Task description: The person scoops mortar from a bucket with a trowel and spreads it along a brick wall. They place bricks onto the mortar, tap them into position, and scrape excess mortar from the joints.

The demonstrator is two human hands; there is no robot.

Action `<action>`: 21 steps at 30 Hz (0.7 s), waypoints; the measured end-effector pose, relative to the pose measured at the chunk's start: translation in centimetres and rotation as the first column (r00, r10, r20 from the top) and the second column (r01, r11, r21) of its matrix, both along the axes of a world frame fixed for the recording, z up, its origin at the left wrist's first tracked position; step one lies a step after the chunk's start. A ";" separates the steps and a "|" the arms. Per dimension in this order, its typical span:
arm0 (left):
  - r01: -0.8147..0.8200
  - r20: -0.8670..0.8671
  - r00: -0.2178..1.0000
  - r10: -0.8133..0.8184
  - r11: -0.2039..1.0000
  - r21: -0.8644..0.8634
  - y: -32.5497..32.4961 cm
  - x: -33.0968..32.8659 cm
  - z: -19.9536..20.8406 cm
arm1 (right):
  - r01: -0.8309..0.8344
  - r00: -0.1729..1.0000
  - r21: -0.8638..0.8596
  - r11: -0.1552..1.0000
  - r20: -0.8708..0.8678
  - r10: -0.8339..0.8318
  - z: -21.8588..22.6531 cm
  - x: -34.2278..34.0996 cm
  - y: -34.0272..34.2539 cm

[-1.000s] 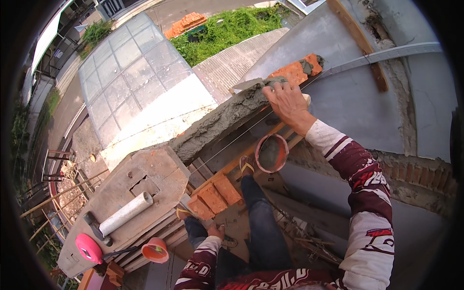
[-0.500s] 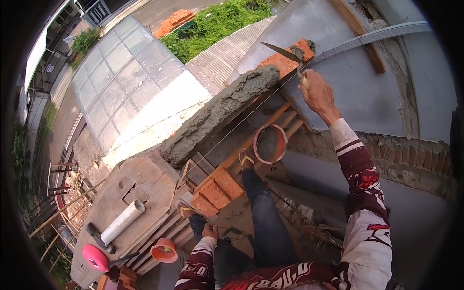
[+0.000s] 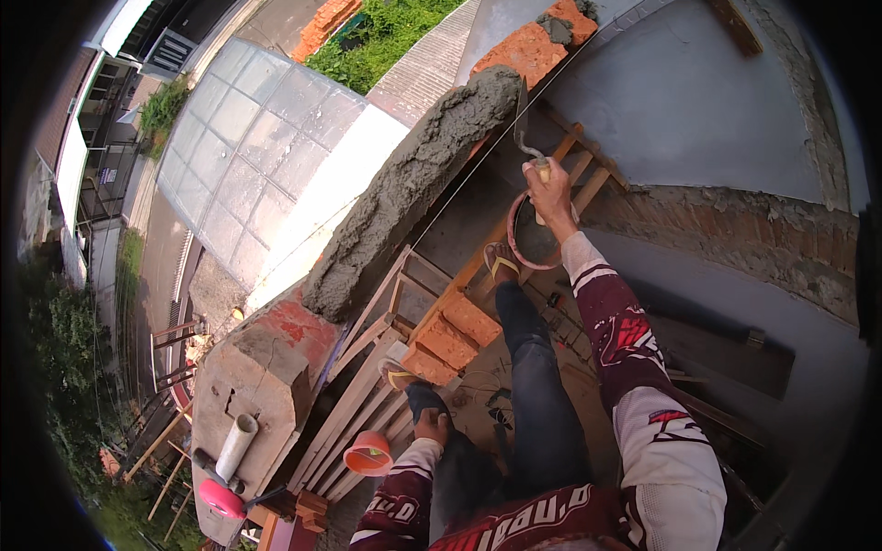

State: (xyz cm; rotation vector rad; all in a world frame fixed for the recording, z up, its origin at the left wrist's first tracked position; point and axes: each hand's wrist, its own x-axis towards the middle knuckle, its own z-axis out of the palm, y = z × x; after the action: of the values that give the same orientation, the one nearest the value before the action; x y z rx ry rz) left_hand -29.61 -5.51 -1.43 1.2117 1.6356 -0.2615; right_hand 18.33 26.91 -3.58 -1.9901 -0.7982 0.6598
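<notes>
A trowel (image 3: 526, 145) with a pale wooden handle is gripped in my right hand (image 3: 551, 195). Its blade is turned edge-on beside the upper end of a thick grey mortar bed (image 3: 409, 188) running along the wall top. A taut string line (image 3: 478, 165) passes along the bed's right side. Beyond the mortar lies an orange brick (image 3: 522, 53), with a dab of mortar (image 3: 556, 29) at its far end. My left hand (image 3: 432, 426) rests on my left leg, fingers curled, with nothing visible in it.
A mortar bucket (image 3: 512, 231) stands below my right hand. Stacked bricks (image 3: 450, 335) sit between my feet on wooden planks. An orange pail (image 3: 368, 454) is near my left hand. A white pipe (image 3: 237, 445) and pink object (image 3: 221, 499) lie on the concrete ledge at left.
My right hand has brought the trowel down and left, from over the bricks to the mortar's right side. My left hand stays on my leg. The whole view has shifted.
</notes>
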 end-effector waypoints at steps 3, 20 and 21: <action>0.088 0.015 0.996 -0.088 0.996 0.002 -0.6 -0.3 1.1 | -0.019 0.998 0.012 1.000 -0.060 0.019 -2.3 -3.5 0.0; 0.447 0.268 0.855 -0.445 0.893 0.056 4.2 24.5 4.0 | -0.077 0.986 -0.799 0.596 0.029 0.165 -3.8 0.6 -21.9; 0.479 0.265 0.843 -0.469 0.877 0.029 4.3 25.7 3.8 | -0.076 0.963 -0.868 0.491 0.063 0.261 -4.2 2.9 -21.8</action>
State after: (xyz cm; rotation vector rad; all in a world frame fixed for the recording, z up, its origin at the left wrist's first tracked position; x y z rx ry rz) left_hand -3.89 -1.18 2.32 1.5427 1.0756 -0.4183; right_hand 21.22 5.16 -7.78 -2.9591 -0.8705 1.1713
